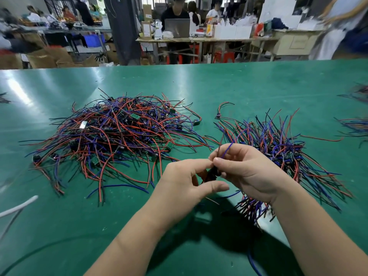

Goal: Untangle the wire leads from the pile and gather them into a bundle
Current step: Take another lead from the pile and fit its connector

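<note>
lead (211,175): held up between both hands over the near middle of the table (219,82); purple wire arching above the right fingers, dark end down between the thumbs.
left hand (185,180): fingertips pinching the dark end, thumb stretched out just below it.
right hand (245,172): thumb and forefinger pinching the lead, other fingers curled behind.
pile (119,136): tangled red, blue, purple and black, left of and beyond the hands, apart from them.
bundle (278,148): roughly aligned, right of the hands, partly hidden under the right wrist.
stray lead (223,108): alone between pile and bundle.
</note>
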`<state>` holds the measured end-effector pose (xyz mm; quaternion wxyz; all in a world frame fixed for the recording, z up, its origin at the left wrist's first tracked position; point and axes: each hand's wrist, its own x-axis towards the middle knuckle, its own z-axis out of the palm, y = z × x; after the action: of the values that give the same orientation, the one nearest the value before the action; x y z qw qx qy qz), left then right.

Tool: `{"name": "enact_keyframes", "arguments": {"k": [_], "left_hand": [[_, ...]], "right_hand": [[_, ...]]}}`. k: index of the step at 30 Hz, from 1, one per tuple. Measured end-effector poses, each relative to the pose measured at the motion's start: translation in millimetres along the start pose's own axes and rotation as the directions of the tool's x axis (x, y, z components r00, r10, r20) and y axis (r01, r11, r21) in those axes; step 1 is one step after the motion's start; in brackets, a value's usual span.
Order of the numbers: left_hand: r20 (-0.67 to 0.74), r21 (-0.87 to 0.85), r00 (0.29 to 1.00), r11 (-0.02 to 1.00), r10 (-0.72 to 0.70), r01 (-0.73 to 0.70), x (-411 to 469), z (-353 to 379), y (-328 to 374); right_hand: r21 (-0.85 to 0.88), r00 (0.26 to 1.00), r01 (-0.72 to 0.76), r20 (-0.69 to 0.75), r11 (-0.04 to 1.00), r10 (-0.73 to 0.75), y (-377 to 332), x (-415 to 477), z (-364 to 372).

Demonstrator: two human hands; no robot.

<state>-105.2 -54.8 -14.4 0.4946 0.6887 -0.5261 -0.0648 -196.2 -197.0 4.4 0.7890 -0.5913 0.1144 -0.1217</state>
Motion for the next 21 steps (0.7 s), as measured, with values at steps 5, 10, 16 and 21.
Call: {"name": "enact_keyframes", "arguments": {"k": [5, 10, 16, 21], "left_hand": [[0.034, -0.175, 0.985, 0.969, -0.169, 0.173, 0.7, 4.7, 0.1], [0.032, -0.217, 0.955, 0.931, -0.293, 0.293, 3.4, 5.3, 1.5], [0.28, -0.377, 0.896, 0.819, -0.345, 0.433, 1.0, 3.2, 13.0], [0.364, -0.359, 0.879, 0.825, -0.307, 0.436, -1.5, 5.6, 12.0]], "right_hand": [[-0.163, 0.982, 0.104, -0.141, 0.981, -0.128, 5.0, 3.5, 5.5], [-0.237, 0.955, 0.135, -0.229, 0.962, -0.19, 8.0, 5.4, 6.3], [0.051, 0.847, 0.174, -0.517, 0.983, -0.123, -19.0, 4.4, -21.5], [0.179, 0.753, 0.272, -0.652, 0.946, -0.093, -19.7, 6.3, -35.4]]}}
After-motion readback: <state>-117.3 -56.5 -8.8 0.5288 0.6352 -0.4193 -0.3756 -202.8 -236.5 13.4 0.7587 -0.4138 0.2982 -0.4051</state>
